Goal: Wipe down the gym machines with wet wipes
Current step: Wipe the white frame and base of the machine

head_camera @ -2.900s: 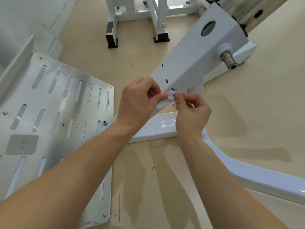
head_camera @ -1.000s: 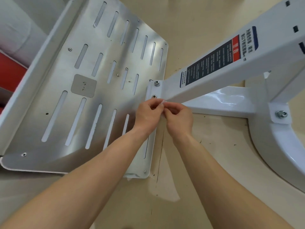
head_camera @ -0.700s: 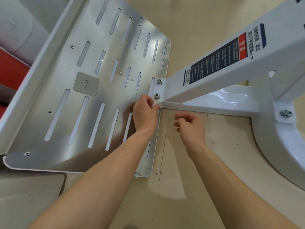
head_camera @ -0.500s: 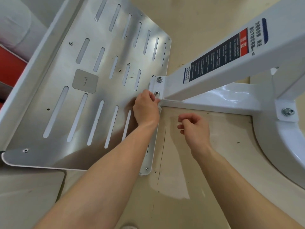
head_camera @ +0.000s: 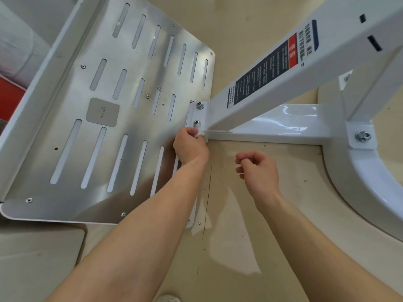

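My left hand (head_camera: 189, 146) grips a small bunched white wet wipe (head_camera: 201, 132) and presses it against the white bracket just below the lower bolt (head_camera: 196, 123), where the slanted white beam (head_camera: 283, 68) meets the slotted metal footplate (head_camera: 122, 110). My right hand (head_camera: 258, 170) hovers over the floor to the right, its fingers loosely curled and holding nothing. The beam carries a dark warning label (head_camera: 268, 68) with a red block.
A glossy white base rail (head_camera: 283, 125) runs right to a curved white frame foot (head_camera: 359, 184) with a bolt (head_camera: 362, 136). The floor is beige. A red and grey part (head_camera: 11, 92) shows at the far left. A shoe tip (head_camera: 169, 298) is at the bottom edge.
Both hands pinched the wipe together a second ago. My right hand has let go and drawn back right, while my left hand keeps the wipe at the bracket below the bolt.
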{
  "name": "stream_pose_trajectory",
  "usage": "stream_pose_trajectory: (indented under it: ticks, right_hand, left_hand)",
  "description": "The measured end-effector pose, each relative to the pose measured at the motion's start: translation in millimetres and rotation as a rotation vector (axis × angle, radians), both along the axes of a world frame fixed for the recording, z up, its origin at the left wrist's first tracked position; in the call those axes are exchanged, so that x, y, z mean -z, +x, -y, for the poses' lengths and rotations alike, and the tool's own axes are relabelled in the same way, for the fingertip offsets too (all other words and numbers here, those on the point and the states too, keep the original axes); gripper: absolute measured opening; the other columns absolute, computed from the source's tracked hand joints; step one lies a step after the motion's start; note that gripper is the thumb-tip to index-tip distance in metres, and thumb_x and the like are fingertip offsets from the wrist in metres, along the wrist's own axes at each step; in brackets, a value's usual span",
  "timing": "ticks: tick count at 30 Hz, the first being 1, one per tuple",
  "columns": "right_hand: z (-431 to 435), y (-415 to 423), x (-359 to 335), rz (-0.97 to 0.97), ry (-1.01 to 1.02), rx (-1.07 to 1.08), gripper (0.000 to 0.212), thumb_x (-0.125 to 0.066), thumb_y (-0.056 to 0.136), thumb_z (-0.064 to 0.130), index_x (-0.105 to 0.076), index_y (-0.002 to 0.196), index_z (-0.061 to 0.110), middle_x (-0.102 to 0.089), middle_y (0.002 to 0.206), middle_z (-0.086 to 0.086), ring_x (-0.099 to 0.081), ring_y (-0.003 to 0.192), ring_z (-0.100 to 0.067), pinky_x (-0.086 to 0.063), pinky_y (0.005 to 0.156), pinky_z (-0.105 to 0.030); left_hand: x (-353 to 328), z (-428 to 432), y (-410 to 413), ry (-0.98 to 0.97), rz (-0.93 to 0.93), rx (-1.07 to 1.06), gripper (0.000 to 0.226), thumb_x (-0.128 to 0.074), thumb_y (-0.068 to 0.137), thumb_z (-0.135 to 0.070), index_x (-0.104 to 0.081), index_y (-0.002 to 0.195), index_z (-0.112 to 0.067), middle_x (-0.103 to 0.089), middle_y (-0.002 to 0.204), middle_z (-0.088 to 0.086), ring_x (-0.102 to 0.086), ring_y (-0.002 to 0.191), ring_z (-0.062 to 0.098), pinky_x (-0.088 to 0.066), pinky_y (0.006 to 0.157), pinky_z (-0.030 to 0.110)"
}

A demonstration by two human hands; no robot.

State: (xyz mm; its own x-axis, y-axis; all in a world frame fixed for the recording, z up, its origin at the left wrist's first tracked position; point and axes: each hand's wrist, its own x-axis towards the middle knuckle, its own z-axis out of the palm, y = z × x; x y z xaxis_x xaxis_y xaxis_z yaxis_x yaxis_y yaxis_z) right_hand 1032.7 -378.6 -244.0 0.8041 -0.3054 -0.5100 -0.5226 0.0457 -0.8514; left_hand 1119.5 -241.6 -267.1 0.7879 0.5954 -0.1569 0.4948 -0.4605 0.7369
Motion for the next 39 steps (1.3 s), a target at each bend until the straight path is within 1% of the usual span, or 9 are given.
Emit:
stream_pose_trajectory:
  ticks: [11, 13, 15, 17, 23, 27, 30, 32, 39]
  right_hand:
    - [30, 1, -3, -0.002, -0.057, 0.031, 0.027, -0.051, 0.087, 0.005, -0.073, 0.084, 0.021, -0.071, 0.083, 0.004, -0.066, 0.066, -0.006, -0.054, 0.071, -0.031]
    - [32, 3, -1, -0.005, -0.051, 0.048, 0.028, -0.051, 0.087, 0.004, -0.073, 0.084, 0.021, -0.071, 0.084, 0.003, -0.065, 0.065, -0.006, -0.054, 0.071, -0.031]
    - [31, 3, 2, -0.009, -0.046, 0.049, 0.028, -0.051, 0.087, 0.005, -0.072, 0.084, 0.021, -0.071, 0.085, 0.002, -0.065, 0.065, -0.007, -0.054, 0.071, -0.031]
    - [29, 3, 4, -0.015, -0.043, 0.038, 0.028, -0.050, 0.087, 0.004, -0.073, 0.084, 0.021, -0.071, 0.085, 0.001, -0.065, 0.065, -0.007, -0.054, 0.070, -0.031]
    - [38, 3, 7, -0.032, -0.036, 0.063, 0.028, -0.050, 0.087, 0.004, -0.072, 0.083, 0.020, -0.071, 0.084, 0.002, -0.066, 0.066, -0.008, -0.054, 0.069, -0.032]
    - [53, 2, 7, -0.034, -0.052, 0.097, 0.027, -0.051, 0.088, 0.002, -0.072, 0.085, 0.018, -0.070, 0.085, 0.001, -0.065, 0.067, -0.009, -0.054, 0.069, -0.033]
    - [64, 0, 10, -0.036, -0.070, 0.130, 0.027, -0.051, 0.087, 0.003, -0.073, 0.085, 0.018, -0.071, 0.087, -0.002, -0.065, 0.067, -0.010, -0.055, 0.071, -0.034]
    - [69, -2, 10, -0.043, -0.084, 0.144, 0.027, -0.051, 0.087, 0.003, -0.073, 0.084, 0.018, -0.071, 0.086, -0.001, -0.065, 0.067, -0.010, -0.055, 0.072, -0.035]
    - [69, 8, 13, -0.045, -0.060, 0.116, 0.031, -0.048, 0.089, 0.002, -0.073, 0.092, 0.019, -0.074, 0.093, -0.001, -0.071, 0.075, -0.011, -0.058, 0.075, -0.033]
  left_hand:
    - [11, 53, -3, -0.344, -0.042, -0.208, 0.009, -0.074, 0.086, -0.013, -0.070, 0.090, -0.021, -0.064, 0.084, -0.009, -0.062, 0.082, 0.012, -0.045, 0.073, 0.020]
    - [11, 43, 0, -0.327, -0.013, -0.254, 0.009, -0.076, 0.085, -0.013, -0.073, 0.092, -0.018, -0.066, 0.084, -0.006, -0.063, 0.079, 0.012, -0.044, 0.068, 0.015]
    - [12, 29, 2, -0.304, 0.036, -0.282, 0.010, -0.077, 0.085, -0.013, -0.074, 0.094, -0.014, -0.070, 0.088, -0.002, -0.061, 0.075, 0.010, -0.038, 0.055, 0.002]
    - [13, 24, 2, -0.317, 0.053, -0.293, 0.011, -0.076, 0.086, -0.013, -0.074, 0.096, -0.011, -0.071, 0.090, 0.000, -0.060, 0.072, 0.010, -0.037, 0.050, 0.000]
    - [11, 58, -4, -0.478, -0.032, -0.308, 0.010, -0.078, 0.085, -0.017, -0.071, 0.091, -0.022, -0.068, 0.090, -0.007, -0.064, 0.082, 0.013, -0.045, 0.070, 0.019]
    - [17, 76, -7, -0.587, -0.029, -0.340, 0.024, -0.081, 0.082, -0.014, -0.064, 0.072, -0.029, -0.069, 0.083, -0.010, -0.067, 0.083, 0.015, -0.053, 0.083, 0.027]
    - [17, 92, -9, -0.628, -0.023, -0.347, 0.027, -0.081, 0.081, -0.012, -0.063, 0.069, -0.028, -0.065, 0.073, -0.011, -0.062, 0.072, 0.010, -0.050, 0.073, 0.022]
    - [18, 102, -11, -0.646, -0.016, -0.342, 0.027, -0.081, 0.080, -0.011, -0.063, 0.067, -0.026, -0.067, 0.073, -0.006, -0.063, 0.070, 0.013, -0.049, 0.067, 0.022]
    - [15, 120, -14, -0.715, -0.060, -0.250, 0.018, -0.080, 0.080, -0.010, -0.066, 0.075, -0.020, -0.072, 0.082, 0.001, -0.069, 0.074, 0.016, -0.057, 0.070, 0.025]
